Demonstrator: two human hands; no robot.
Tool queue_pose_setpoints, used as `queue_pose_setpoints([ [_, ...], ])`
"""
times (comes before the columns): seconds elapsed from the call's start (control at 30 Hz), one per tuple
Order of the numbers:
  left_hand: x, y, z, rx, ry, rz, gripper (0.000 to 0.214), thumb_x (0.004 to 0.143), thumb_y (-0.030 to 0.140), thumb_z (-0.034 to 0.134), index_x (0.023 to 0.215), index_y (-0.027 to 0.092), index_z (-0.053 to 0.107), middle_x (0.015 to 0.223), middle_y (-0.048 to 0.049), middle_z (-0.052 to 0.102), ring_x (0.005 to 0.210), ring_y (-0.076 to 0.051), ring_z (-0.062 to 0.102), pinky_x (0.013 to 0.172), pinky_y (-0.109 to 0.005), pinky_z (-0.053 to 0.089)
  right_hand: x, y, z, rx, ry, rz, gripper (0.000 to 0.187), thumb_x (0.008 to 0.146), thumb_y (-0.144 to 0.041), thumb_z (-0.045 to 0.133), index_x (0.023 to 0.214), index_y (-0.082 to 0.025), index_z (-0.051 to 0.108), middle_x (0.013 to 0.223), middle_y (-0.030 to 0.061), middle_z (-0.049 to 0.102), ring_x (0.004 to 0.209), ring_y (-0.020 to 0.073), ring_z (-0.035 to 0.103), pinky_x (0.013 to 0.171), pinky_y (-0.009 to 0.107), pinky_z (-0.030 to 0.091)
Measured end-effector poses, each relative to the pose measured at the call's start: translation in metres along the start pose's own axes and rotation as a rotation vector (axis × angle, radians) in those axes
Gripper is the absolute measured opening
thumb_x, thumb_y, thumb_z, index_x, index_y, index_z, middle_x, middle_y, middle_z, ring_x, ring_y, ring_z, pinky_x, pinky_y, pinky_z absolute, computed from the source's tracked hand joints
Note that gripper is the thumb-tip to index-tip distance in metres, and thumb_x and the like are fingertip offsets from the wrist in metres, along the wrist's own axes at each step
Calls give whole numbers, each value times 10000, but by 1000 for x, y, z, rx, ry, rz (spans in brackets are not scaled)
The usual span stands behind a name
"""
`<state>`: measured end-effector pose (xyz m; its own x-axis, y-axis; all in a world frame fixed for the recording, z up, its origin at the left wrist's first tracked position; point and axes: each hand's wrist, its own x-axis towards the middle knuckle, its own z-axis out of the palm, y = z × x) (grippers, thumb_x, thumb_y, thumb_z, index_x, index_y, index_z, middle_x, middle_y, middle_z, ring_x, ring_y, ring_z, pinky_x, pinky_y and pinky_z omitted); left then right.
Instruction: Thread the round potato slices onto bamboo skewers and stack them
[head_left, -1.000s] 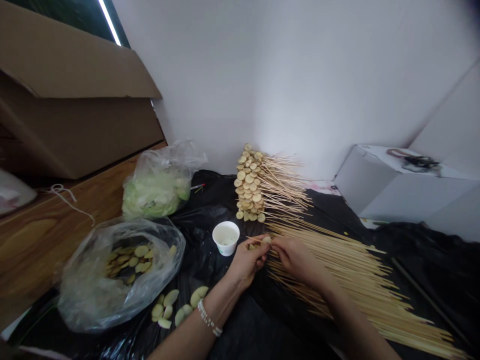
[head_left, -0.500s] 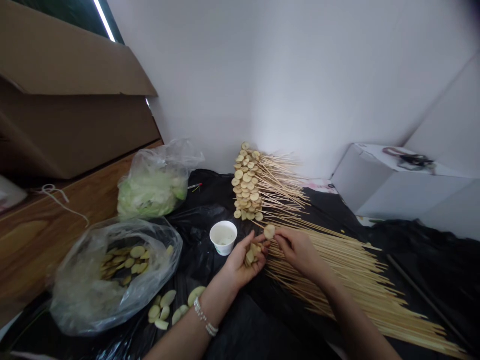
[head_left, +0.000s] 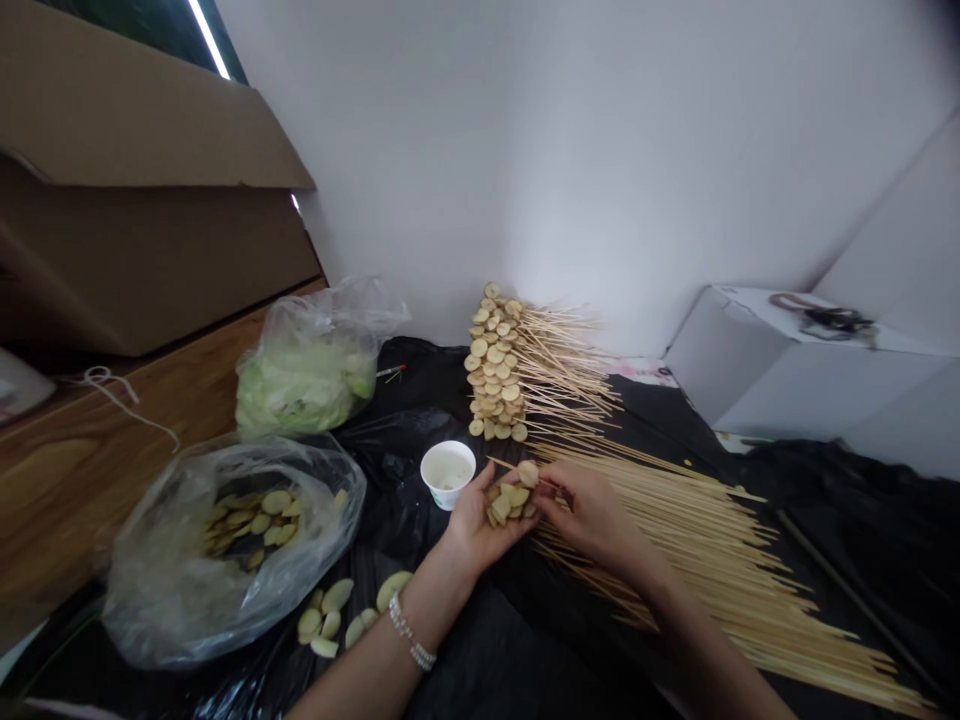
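My left hand [head_left: 480,520] is palm up, its fingers curled round a small heap of potato slices [head_left: 508,503]. Over that heap, my right hand [head_left: 589,510] pinches a thin wooden skewer [head_left: 501,462] whose tip points left, past my left fingers. One round slice [head_left: 528,473] is threaded on the skewer, close to my right fingertips. Just beyond my hands lies a stack of skewered potato slices [head_left: 495,365], with the sticks pointing right. Bare bamboo skewers [head_left: 705,540] are spread beneath and right of my right forearm.
A white paper cup [head_left: 448,470] stands left of my left hand. Loose slices [head_left: 327,615] lie near my left forearm, beside an open plastic bag [head_left: 315,590] of more slices. Behind it sits a bag of pale green vegetables [head_left: 307,385]. A white box [head_left: 757,355] stands at right.
My right hand has brought the skewer with its slice lower and slightly left, over the heap in my left palm. The skewer tip now shows past my left fingers.
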<state>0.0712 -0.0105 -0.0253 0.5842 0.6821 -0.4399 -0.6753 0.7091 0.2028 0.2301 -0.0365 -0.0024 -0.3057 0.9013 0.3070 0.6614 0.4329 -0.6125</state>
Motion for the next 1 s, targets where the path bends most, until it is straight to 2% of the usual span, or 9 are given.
queue_pose_setpoints([
  [0.1, -2, -1, 1, 12, -31, -8, 484, 936, 438, 347, 1060, 56, 618, 880, -148, 677, 814, -218, 639, 713, -331, 487, -1, -4, 1, 13, -36, -32, 128, 770, -95, 550, 816, -203, 604, 867, 27, 642, 791, 157, 560, 694, 254, 405],
  [0.2, -4, -3, 3, 50, -31, -8, 477, 922, 473, 377, 960, 73, 634, 823, -130, 672, 807, -214, 634, 720, -326, 480, -1, -5, 3, 27, -59, -48, 190, 790, -77, 524, 881, -213, 620, 985, 37, 647, 908, 165, 576, 778, 268, 430],
  [0.3, -6, -4, 5, 77, -29, -9, 457, 912, 486, 403, 879, 94, 636, 777, -107, 665, 771, -200, 627, 728, -329, 482, -1, -4, 5, 3, -55, -49, 183, 825, -104, 518, 906, -223, 631, 1001, 33, 651, 921, 159, 585, 794, 267, 441],
  [0.4, -6, -3, 5, 113, -49, -6, 489, 909, 509, 386, 924, 93, 643, 802, -120, 671, 776, -216, 629, 727, -355, 487, -1, -1, 5, -37, -34, -51, 167, 862, -141, 498, 913, -215, 639, 1017, 43, 656, 904, 157, 596, 782, 267, 446],
  [0.5, -6, -3, 5, 143, -52, 1, 514, 909, 519, 368, 971, 90, 644, 838, -140, 679, 790, -236, 635, 725, -379, 488, 0, 3, 6, -85, -7, -26, 161, 882, -174, 482, 898, -203, 640, 989, 52, 662, 867, 159, 603, 752, 265, 447],
  [0.63, -4, -3, 5, 89, -37, -5, 461, 934, 447, 353, 949, 88, 641, 838, -134, 686, 767, -223, 640, 726, -381, 492, 0, 5, 9, -91, -3, -10, 154, 878, -180, 489, 885, -198, 642, 979, 50, 663, 854, 156, 603, 746, 259, 440],
  [0.83, 0, -8, 5, 45, 101, -2, 335, 939, 354, 419, 834, 111, 624, 769, -76, 684, 700, -163, 643, 713, -310, 505, 0, -2, 10, -62, -12, -5, 152, 866, -163, 487, 864, -200, 635, 914, 41, 652, 830, 153, 586, 726, 253, 422],
  [1.0, 2, -12, 4, 90, 110, 10, 357, 944, 367, 407, 809, 110, 617, 758, -73, 680, 690, -149, 651, 679, -264, 512, 0, -9, 8, -40, -45, 8, 113, 855, -227, 526, 802, -200, 621, 796, 16, 614, 729, 137, 548, 650, 239, 384],
])
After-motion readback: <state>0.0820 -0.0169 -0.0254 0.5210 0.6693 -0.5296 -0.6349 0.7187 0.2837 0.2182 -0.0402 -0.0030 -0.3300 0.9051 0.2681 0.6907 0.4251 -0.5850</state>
